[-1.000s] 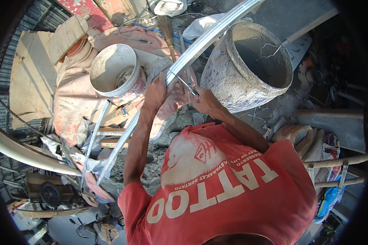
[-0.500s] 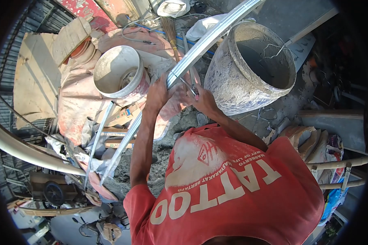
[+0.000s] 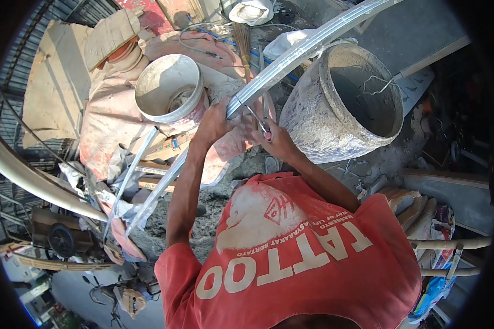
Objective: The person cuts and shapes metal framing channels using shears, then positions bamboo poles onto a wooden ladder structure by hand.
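Observation:
My left hand point(image 3: 216, 122) is closed around a long, ribbed, silvery metal channel point(image 3: 296, 61), which slants from the lower left to the upper right. In my right hand point(image 3: 281, 143) is a pair of snips point(image 3: 256, 117) with a pinkish handle. Their slim jaws reach the channel's edge just right of my left hand; whether they bite into the metal cannot be made out. A dark line crosses the channel near that spot. Beneath the channel's lower end lies a second thin metal strip point(image 3: 129, 175).
A large cement-crusted bucket point(image 3: 329, 98) with a wire handle stands right of my hands. A smaller white bucket point(image 3: 196, 104) sits left on a dusty reddish sheet point(image 3: 107, 118). Behind are a broom point(image 3: 242, 41) and a white sack point(image 3: 251, 12). Bamboo poles point(image 3: 455, 243) lie at right.
The whole view has shifted slightly, so the buckets and channel appear farther right. My hands keep nearly the same hold on the channel and snips.

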The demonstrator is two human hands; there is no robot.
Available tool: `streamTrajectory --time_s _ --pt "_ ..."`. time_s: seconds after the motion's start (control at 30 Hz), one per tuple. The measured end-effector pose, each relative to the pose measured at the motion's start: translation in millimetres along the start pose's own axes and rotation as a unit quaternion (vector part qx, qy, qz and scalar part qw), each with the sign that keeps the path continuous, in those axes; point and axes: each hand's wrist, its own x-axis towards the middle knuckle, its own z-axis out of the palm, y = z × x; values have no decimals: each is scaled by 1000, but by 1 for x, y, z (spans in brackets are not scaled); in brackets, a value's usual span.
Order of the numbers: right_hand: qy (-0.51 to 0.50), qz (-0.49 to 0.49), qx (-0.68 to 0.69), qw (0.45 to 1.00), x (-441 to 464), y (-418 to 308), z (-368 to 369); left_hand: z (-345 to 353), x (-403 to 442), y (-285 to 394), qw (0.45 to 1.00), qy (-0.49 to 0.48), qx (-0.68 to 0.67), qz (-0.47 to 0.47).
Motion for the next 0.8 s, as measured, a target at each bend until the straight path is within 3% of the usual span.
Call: streamTrajectory --time_s 0.13,0.2,0.33,0.4,0.43,0.5,0.53,0.57,0.6,0.63,0.7,0.73,0.8 --pt "36 20 -82 996 -10 8 10 6 2 2 999 -5 51 -6" --pt "19 92 -71 993 -14 -13 -1 15 0 1 998 13 65 0" --pt "20 55 -100 993 -10 -8 -4 33 -4 -2 994 35 103 -13" --pt "-152 224 -5 963 -10 -32 -20 36 -7 -5 994 29 103 -27" --pt "-154 221 -6 963 -9 -25 -22 35 -8 -8 996 37 81 -1" --pt "-275 266 279 881 -10 -11 -28 32 -7 -9 997 46 58 25" --pt "-276 268 277 881 -13 -8 -24 30 -6 -9 998 30 60 13" --pt "-189 215 51 957 -17 -16 -21 26 -3 -8 998 15 62 4" --pt "-91 150 -177 968 -26 -20 -18 22 -4 -6 998 14 59 4" --pt "-89 149 -181 968 -33 -17 -16 13 -1 -6 997 28 70 -22" --pt "-110 166 79 977 -40 -8 -14 -4 8 -11 995 45 74 -44" --pt "-118 168 75 976 -41 -4 -14 -5 6 -16 995 46 70 -52" --pt "-137 159 233 950 -30 -14 -16 -10 9 -25 1000 9 1 4"
